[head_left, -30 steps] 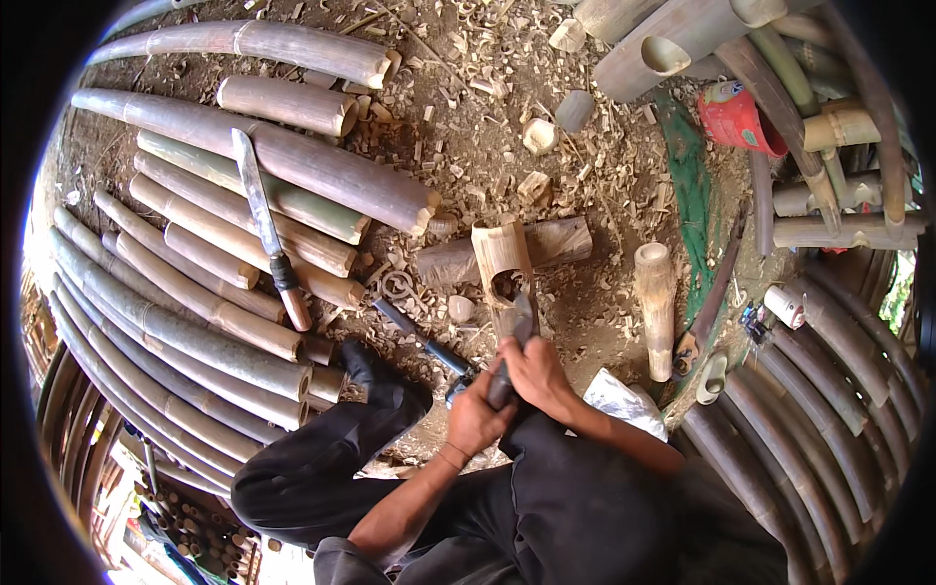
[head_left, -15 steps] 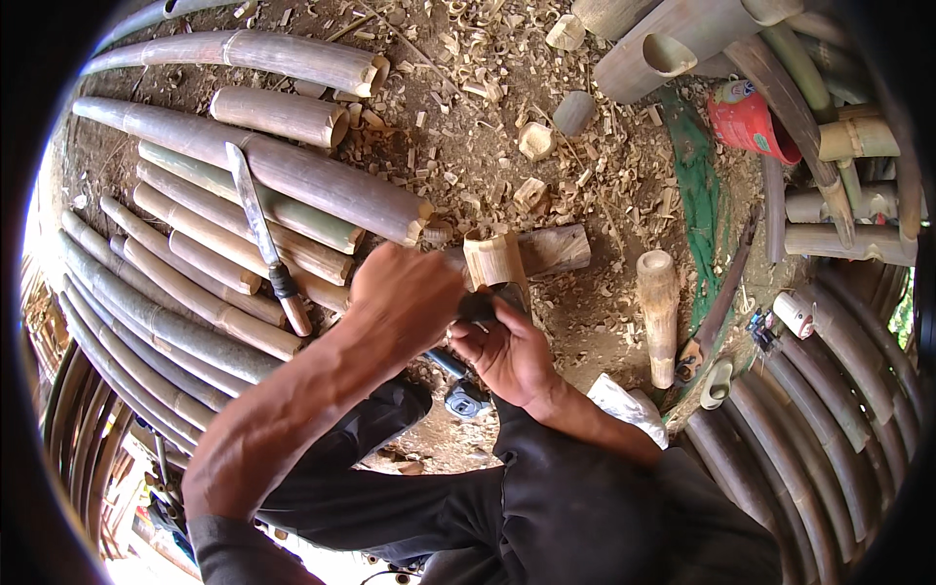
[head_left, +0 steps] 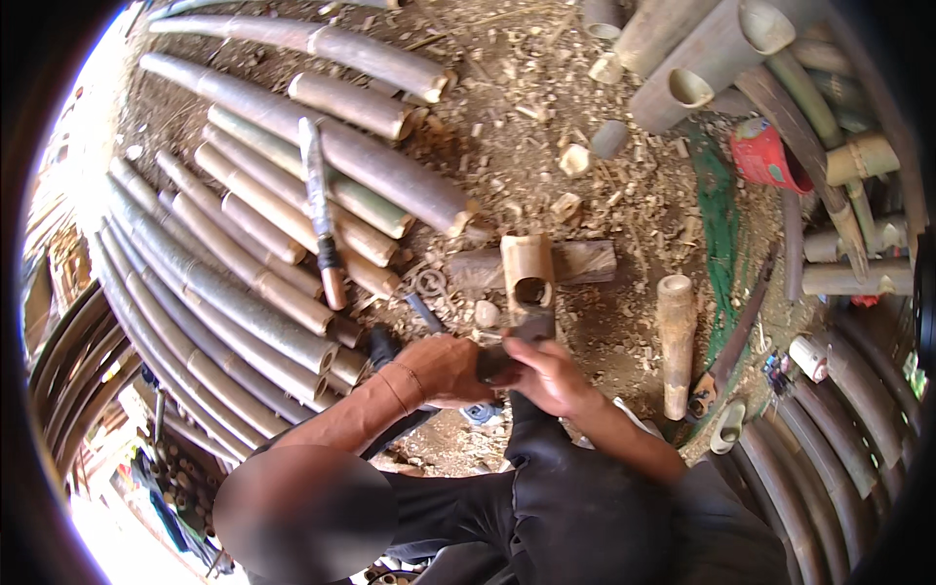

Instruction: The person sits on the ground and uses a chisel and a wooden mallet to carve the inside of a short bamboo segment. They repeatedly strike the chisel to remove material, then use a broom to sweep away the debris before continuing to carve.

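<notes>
Change since half a second ago: the left hand (head_left: pixel 444 369), which was then stretched forward over the short, pale, hollow bamboo section (head_left: pixel 527 273), has drawn back and now sits beside the right hand (head_left: pixel 546 375). Both hands meet low in the centre of the view, in front of the person's dark-clad knees.

Left hand: fingers curled shut around the near end of a dark, narrow tool (head_left: pixel 507 351); thin band on the wrist. Right hand: closed over the same tool from the other side, touching the left hand. The tool's far end reaches the near side of the bamboo section, just below the round hole cut in its wall. What kind of tool it is cannot be made out; the hands cover most of it.

The bamboo section rests across a dark, flat wooden block (head_left: pixel 575 261) on the dirt floor (head_left: pixel 526 107). The section has not shifted.

Floor: bare earth strewn with pale bamboo chips and offcuts. To the left, a row of long grey-green bamboo poles (head_left: pixel 244 292), with a long knife with a brown handle (head_left: pixel 320 219) lying across them. To the right, a short upright bamboo stub (head_left: pixel 675 341), a red plastic container (head_left: pixel 763 156) and more stacked poles.
</notes>
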### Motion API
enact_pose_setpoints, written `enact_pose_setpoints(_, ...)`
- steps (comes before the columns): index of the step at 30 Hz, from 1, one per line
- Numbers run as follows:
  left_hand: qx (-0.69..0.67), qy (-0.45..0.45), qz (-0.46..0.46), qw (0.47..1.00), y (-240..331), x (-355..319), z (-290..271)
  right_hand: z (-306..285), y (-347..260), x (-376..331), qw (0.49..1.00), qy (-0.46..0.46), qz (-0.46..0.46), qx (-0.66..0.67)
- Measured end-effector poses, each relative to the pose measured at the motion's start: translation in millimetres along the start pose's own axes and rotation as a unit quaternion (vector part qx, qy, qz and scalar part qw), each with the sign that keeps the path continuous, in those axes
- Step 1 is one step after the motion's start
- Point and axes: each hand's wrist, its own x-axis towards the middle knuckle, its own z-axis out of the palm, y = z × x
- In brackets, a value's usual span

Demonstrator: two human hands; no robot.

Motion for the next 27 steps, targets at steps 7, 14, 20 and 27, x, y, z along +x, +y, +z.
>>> enact_pose_setpoints(7,0.239,0.220,-0.006,0.946,-66.8,45.8,132.8,-107.0,-46.9,-86.0,0.749,0.277,-0.270,-0.538)
enact_pose_setpoints(14,0.385,0.363,0.116,0.841,-122.6,106.6,172.8,-213.8,31.9,-106.0,0.444,0.359,0.044,-0.820)
enact_pose_setpoints(20,0.374,0.342,0.143,0.850,-119.6,92.3,145.0,-208.8,31.5,-133.9,0.376,0.480,-0.171,-0.774)
enact_pose_setpoints(27,-0.296,0.572,0.168,0.746,-51.7,45.4,65.0,-268.6,-18.1,-176.1,0.433,0.585,-0.144,-0.670)
